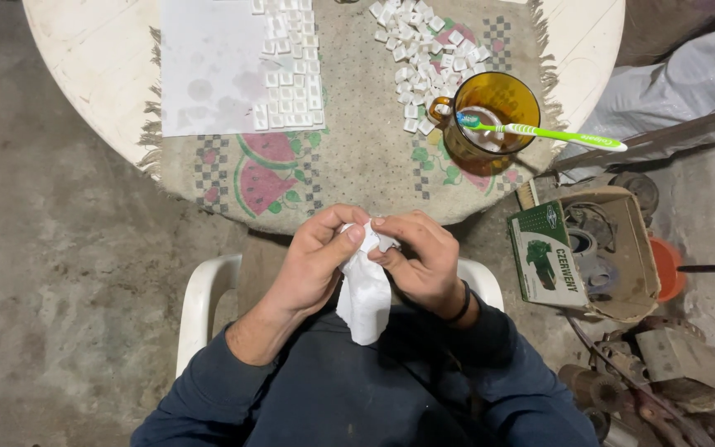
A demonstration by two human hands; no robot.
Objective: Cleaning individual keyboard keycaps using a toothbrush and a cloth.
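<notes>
Single head-worn view, aimed steeply down from above the seated person. The lap and white chair [208,290] are seen close at bottom centre, the round table [84,58] is cut by the top edge, and floor clutter is caught at right.

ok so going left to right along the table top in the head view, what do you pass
white paper sheet → neat rows of small white square keys → loose heap of white square keys → amber glass mug → green and white toothbrush lying across its rim, handle pointing right
</notes>
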